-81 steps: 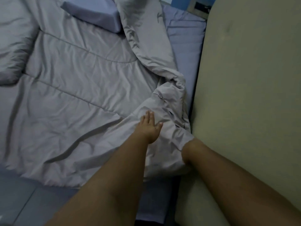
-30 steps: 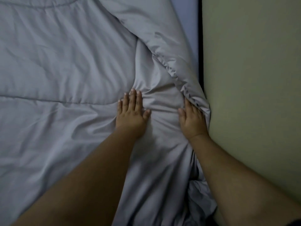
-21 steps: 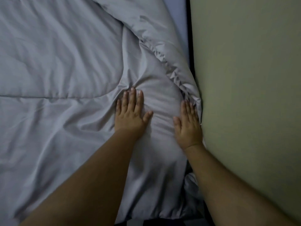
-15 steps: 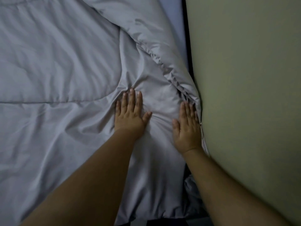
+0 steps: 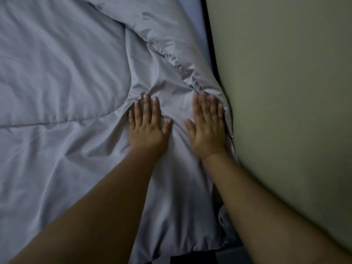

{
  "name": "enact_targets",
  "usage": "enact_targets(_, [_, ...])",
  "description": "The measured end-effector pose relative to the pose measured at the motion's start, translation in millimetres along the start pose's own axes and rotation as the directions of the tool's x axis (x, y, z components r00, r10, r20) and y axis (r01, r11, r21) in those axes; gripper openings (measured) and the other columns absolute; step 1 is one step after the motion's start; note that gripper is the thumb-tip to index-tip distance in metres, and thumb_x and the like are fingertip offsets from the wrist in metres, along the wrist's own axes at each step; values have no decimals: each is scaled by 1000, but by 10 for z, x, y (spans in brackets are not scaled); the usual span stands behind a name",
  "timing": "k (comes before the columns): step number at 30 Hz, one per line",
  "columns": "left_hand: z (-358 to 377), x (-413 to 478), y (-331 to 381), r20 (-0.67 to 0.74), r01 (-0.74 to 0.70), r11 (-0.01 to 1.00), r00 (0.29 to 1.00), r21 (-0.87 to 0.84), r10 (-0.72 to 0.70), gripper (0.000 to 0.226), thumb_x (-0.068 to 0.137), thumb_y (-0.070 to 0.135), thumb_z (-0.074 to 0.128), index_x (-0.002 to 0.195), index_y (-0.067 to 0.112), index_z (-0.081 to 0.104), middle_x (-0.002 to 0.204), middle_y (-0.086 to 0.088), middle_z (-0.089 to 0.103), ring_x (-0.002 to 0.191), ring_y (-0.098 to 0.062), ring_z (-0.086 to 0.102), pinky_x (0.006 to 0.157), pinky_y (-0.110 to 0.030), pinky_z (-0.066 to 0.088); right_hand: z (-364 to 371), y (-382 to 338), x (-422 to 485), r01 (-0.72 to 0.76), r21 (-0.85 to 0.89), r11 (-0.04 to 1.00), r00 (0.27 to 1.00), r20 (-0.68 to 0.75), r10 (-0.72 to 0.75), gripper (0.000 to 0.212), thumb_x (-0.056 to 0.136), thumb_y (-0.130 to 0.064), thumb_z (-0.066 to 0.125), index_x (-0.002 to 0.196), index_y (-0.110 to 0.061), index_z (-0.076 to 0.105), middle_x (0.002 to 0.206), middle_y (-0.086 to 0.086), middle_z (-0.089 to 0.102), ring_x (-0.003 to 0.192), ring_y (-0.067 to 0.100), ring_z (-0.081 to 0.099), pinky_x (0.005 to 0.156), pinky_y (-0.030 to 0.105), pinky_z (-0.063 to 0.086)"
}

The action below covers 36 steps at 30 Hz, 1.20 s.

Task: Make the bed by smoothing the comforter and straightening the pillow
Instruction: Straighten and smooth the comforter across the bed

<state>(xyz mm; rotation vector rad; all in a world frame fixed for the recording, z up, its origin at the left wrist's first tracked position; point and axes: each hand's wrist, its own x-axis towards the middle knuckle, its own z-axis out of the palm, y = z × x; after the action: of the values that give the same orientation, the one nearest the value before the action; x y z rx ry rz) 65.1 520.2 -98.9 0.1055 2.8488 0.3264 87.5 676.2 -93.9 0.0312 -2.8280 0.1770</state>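
Comforter (image 5: 62, 77): grey, covering the bed's left and middle, creased.
Left hand (image 5: 147, 128): flat, palm down, fingers together, thumb out, pressing a bunched fold.
Right hand (image 5: 208, 130): flat, fingers slightly spread, at the bed's right edge beside the wall (image 5: 285, 92).
Progress: smoothing under way (ridge along the right edge remains); pillow not visible, so cannot tell.

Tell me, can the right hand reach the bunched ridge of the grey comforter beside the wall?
Probably yes. The right hand lies flat with its fingertips at the bunched ridge of the grey comforter; nothing lies between.
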Motion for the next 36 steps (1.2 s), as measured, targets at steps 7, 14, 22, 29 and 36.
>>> enact_targets(7, [15, 145, -41, 19, 7, 1000, 1000, -22, -6, 81, 85, 63, 4, 154, 22, -4, 163, -4, -8, 150, -25, -10, 119, -41, -8, 467, 353, 658, -22, -23, 1000, 999, 46, 23, 58, 97, -40, 38, 139, -2, 45, 146, 17, 44, 137, 40, 37, 118, 36, 6])
enact_targets(14, [75, 141, -47, -26, 17, 1000, 1000, 5, -17, 78, 88, 61, 8, 155, 20, 3, 163, -7, 2, 150, -28, 0, 120, -43, -2, 410, 167, 738, 1, -9, 1000, 996, 90, -1, 58, 99, -44, 31, 140, -6, 45, 147, 16, 44, 138, 34, 38, 117, 41, 15])
enact_targets(22, [63, 147, -53, 0, 8, 1000, 1000, 9, -8, 77, 89, 61, 8, 154, 20, 1, 163, -6, 0, 150, -27, -2, 120, -43, -3, 322, 140, 579, -171, -21, 985, 977, 124, 172, 55, 96, -37, 36, 140, -5, 45, 146, 13, 45, 137, 33, 40, 115, 39, 16])
enact_targets(29, [-174, 139, -156, 161, -42, 998, 986, -42, 48, 71, 95, 59, 20, 154, 28, -6, 162, 2, -11, 150, -19, -12, 120, -36, -8, 133, 202, 308, -233, -34, 972, 888, 399, 227, 67, 95, -44, 19, 146, -2, 32, 154, 15, 31, 144, 30, 25, 119, 31, 2])
enact_targets(36, [-1144, -22, -538, 462, -83, 994, 881, -66, 104, 70, 97, 42, 43, 155, 23, 8, 162, -3, 13, 147, -23, 22, 117, -36, 23, -613, -382, 572, -195, -29, 980, 823, 540, 179, 55, 100, -39, 34, 148, -11, 30, 155, 11, 30, 145, 26, 21, 118, 40, 10])
